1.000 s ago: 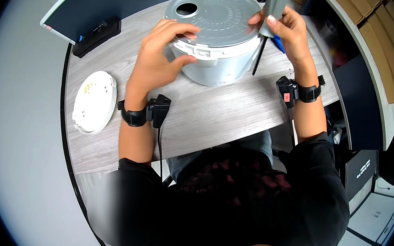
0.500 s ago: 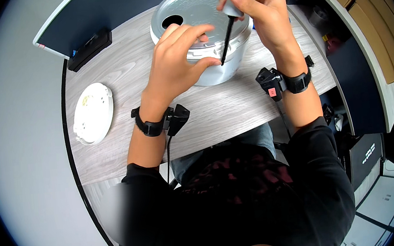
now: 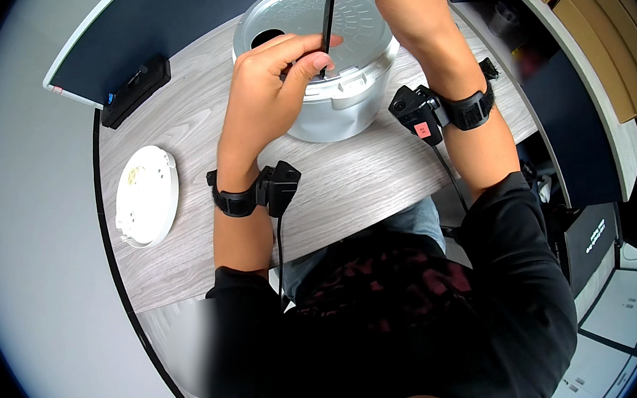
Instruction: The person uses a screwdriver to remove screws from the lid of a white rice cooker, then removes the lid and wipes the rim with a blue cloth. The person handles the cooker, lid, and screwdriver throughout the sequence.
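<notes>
A round white appliance body (image 3: 349, 115), like a rice cooker without its outer cover, stands at the desk's far side. Its silvery inner top (image 3: 360, 30) faces up, with a dark round hole at the left. My right hand (image 3: 411, 6) grips the grey handle of a screwdriver (image 3: 327, 21), partly cut off by the upper picture edge. The black shaft points down, its tip at the near rim of the top. My left hand (image 3: 262, 89) has thumb and index finger closed about the lower shaft; any screw there is hidden.
A white round cover (image 3: 151, 196) lies on the left of the wood-grain desk (image 3: 347, 173). Behind it, a black box-like object (image 3: 135, 90) sits against the dark partition (image 3: 185, 12). Shelving with cardboard boxes (image 3: 610, 40) borders the right side.
The screwdriver has moved left and up, from in front of the body to the rim of the top. My left fingers have closed in around its shaft.
</notes>
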A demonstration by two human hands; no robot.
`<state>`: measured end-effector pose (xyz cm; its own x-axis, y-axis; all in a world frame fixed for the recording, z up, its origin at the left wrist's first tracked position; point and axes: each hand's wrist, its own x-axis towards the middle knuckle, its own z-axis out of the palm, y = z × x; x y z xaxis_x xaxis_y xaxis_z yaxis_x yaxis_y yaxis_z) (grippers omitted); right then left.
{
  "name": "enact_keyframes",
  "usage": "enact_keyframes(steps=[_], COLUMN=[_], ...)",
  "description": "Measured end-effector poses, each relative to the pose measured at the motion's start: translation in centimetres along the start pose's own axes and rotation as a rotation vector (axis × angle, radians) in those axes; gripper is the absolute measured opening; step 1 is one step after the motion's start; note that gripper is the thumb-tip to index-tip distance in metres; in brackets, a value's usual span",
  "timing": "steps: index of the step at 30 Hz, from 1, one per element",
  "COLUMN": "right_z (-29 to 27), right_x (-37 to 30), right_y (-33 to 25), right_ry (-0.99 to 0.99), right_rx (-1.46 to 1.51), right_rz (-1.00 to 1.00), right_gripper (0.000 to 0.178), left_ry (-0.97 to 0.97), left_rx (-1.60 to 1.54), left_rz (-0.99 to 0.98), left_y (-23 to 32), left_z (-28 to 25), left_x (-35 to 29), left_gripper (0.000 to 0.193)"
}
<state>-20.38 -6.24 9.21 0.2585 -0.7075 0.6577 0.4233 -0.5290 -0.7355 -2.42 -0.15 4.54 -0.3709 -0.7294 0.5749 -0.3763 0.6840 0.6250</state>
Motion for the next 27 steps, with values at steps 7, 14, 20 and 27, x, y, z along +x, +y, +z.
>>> enact_keyframes(steps=[7, 14, 20, 27], right_z=[0.0, 0.0, -0.3, -1.4], right_x=[0.1, 0.0, -0.1, 0.0], right_y=[-0.4, -0.2, -0.3, 0.6], right_ry=[-0.008, -0.068, -0.178, -0.237], right_rx=[-0.016, -0.006, -0.05, 0.139], right_rz=[-0.003, 0.014, 0.011, 0.07], right_gripper=[0.022, 0.026, 0.038, 0.041], left_ry=[0.018, 0.028, 0.047, 0.037], left_rx=[0.005, -0.004, -0.1, -0.153], left_rz=[-0.021, -0.027, -0.053, -0.081], left_y=[0.1, -0.3, -0.5, -0.2], left_z=[0.1, 0.1, 0.1, 0.2], left_x=[0.1, 0.0, -0.1, -0.1], left_gripper=[0.021, 0.017, 0.013, 0.016])
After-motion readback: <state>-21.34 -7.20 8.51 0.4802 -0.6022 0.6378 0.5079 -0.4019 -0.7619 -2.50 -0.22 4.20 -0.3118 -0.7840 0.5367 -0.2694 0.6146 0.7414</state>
